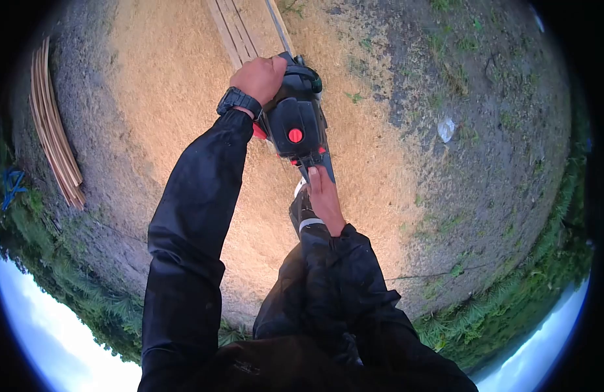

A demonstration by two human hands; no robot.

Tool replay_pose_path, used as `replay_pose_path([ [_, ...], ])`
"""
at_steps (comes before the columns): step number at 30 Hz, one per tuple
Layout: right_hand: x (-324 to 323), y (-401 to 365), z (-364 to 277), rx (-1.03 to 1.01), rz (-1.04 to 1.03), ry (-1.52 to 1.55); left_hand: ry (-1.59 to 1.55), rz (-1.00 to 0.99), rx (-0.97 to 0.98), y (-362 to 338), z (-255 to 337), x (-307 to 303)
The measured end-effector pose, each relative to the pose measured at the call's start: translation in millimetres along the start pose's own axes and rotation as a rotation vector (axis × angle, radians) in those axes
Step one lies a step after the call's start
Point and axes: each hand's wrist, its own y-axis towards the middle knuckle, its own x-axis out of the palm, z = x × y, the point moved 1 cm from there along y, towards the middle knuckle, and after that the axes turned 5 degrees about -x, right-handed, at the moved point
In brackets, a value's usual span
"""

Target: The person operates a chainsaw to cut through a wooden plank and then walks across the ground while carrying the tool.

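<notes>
The machine looks cased in matt black plastic, with a round knob of smooth red plastic. Beyond the machine, planks show bare, unvarnished wood; well left of it, stacked strips look wooden too. Loose, rough sawdust surrounds it. Behind and left of it, the sleeve is creased, faintly glossy cloth.

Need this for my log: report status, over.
Left hand front, right hand rear, both gripping black-and-red chainsaw. Long pale wooden boards ahead; contact unclear.

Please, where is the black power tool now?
In the head view, the black power tool is above centre, held by left hand and right hand, near the long boards.
</notes>
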Motion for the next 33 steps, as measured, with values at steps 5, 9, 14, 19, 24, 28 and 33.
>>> replay_pose_path([
  [5,3,6,7,-0.005,0.008,0.001,-0.036,-0.034,-0.030,-2,8,-11],
  [9,6,15,-1,-0.013,0.012,0.014,-0.066,-0.038,-0.081,13,4,-17],
  [14,6,27,-21,0.021,-0.009,-0.019,-0.023,-0.029,-0.065,28,-4,-24],
  [19,10,32,-22,-0.014,0.018,0.010,0.005,-0.016,-0.010,38,-13,-18],
  [24,8,38,-39,0.005,0.015,0.021,-0.031,-0.021,-0.062,46,-9,-30],
  [28,8,52,-58,-0.013,0.020,-0.025,0.045,0.010,0.092,66,-20,-36],
  [33,9,59,-70,-0.016,0.022,-0.019,0.039,0.018,0.034,76,-18,-44],
])
